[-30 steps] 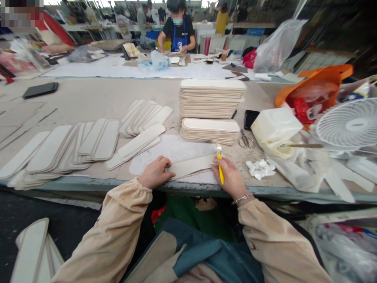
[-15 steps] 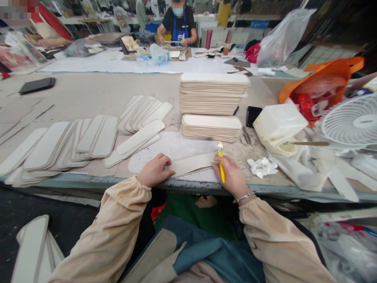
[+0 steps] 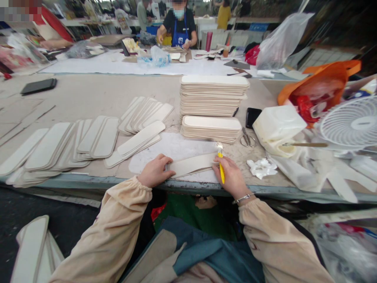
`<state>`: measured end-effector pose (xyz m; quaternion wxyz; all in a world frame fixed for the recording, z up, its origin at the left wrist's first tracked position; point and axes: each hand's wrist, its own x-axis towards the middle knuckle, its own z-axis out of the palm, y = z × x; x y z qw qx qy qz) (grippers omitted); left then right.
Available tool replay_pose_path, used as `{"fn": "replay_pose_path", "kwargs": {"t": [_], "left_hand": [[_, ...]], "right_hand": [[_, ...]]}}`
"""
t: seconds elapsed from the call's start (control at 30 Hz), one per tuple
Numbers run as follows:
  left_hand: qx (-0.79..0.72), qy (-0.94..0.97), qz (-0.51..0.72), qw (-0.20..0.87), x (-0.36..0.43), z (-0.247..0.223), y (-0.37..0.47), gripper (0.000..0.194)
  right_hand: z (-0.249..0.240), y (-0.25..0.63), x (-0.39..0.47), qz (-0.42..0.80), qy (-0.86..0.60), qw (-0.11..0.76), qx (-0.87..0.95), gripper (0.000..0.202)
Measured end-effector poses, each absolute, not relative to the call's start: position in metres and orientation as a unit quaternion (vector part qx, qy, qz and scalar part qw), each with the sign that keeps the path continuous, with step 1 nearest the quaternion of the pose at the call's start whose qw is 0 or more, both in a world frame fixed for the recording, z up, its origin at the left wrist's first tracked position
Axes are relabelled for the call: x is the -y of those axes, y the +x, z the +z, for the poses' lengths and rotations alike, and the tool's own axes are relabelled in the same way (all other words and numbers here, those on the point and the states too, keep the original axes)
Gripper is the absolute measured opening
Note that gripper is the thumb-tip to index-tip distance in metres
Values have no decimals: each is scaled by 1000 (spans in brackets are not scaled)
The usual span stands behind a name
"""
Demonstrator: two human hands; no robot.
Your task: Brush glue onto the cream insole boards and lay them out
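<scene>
A long cream panel (image 3: 193,164) lies at the table's near edge, with a second layer showing under its lower side. My left hand (image 3: 156,169) pinches its left end between thumb and fingers. At the other end, my right hand (image 3: 231,175) is closed around a yellow-handled brush (image 3: 221,171), whose pale bristles point away from me; its fingers also touch the panel. Beneath the panel is a white sheet (image 3: 176,143). Just behind stands a short stack of cream panels (image 3: 210,127), with a taller stack (image 3: 213,96) farther back.
Fanned cream panels (image 3: 97,135) spread over the left side. To the right are scissors (image 3: 247,137), a black phone (image 3: 253,117), crumpled white paper (image 3: 262,168), a cut plastic jug (image 3: 279,122) with a stick across it, and a white fan (image 3: 350,122). A co-worker (image 3: 178,29) works opposite.
My hands, the brush and the panel hold nearly the same place. Across the table, the co-worker's hands have moved apart, and the pale piece between them is no longer held up.
</scene>
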<state>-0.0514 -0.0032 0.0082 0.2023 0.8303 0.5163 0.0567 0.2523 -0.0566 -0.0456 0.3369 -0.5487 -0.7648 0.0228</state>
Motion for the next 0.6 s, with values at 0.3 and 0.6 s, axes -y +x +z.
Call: {"fn": "replay_pose_path", "kwargs": {"t": [0.3, 0.6], "left_hand": [[-517, 831, 52, 197, 2, 8, -50, 37], [-520, 830, 47, 194, 2, 10, -50, 35]], "right_hand": [[-47, 253, 57, 19, -551, 333, 765, 22], [-47, 253, 56, 19, -549, 336, 765, 23]]}}
